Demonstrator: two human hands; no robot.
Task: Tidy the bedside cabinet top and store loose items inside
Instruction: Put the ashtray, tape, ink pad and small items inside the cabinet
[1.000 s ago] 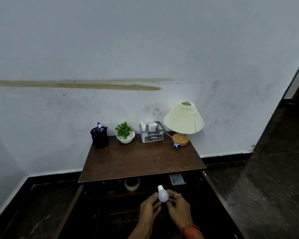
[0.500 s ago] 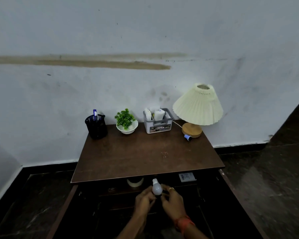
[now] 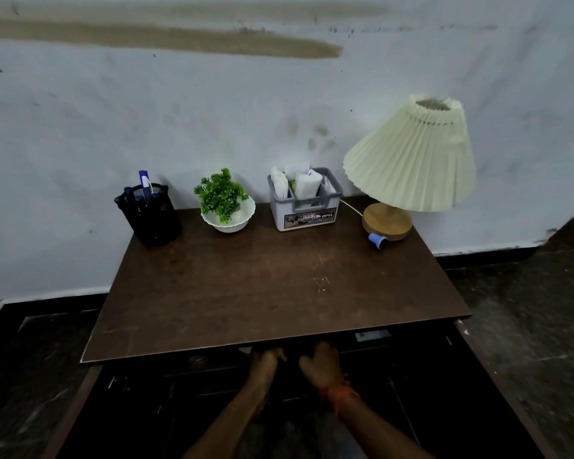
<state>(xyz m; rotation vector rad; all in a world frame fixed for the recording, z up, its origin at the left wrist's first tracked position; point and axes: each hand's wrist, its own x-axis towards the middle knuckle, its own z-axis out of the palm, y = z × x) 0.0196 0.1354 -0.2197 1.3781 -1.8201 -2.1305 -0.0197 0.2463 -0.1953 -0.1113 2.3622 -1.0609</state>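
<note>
The brown bedside cabinet top (image 3: 246, 293) carries a black mesh pen holder (image 3: 151, 215), a small green plant in a white bowl (image 3: 227, 210), a grey organiser box (image 3: 304, 210) with white packets, a cream pleated lamp (image 3: 411, 157) and a small blue cap (image 3: 377, 241) by its wooden base. My left hand (image 3: 265, 362) and my right hand (image 3: 320, 364) sit close together just under the top's front edge, reaching into the dark open cabinet. Their fingertips are hidden by the top. The white light bulb seen earlier is out of sight.
Both cabinet doors stand open, the left door (image 3: 70, 409) and right door (image 3: 497, 392) swung toward me. A pale flat item (image 3: 371, 335) shows on the inner shelf at right. Dark tiled floor lies on either side, and a white wall stands behind.
Both hands moved forward with the white bulb, from in front of the open cabinet to under the top's edge. The bulb went out of sight. The camera came closer and tilted down.
</note>
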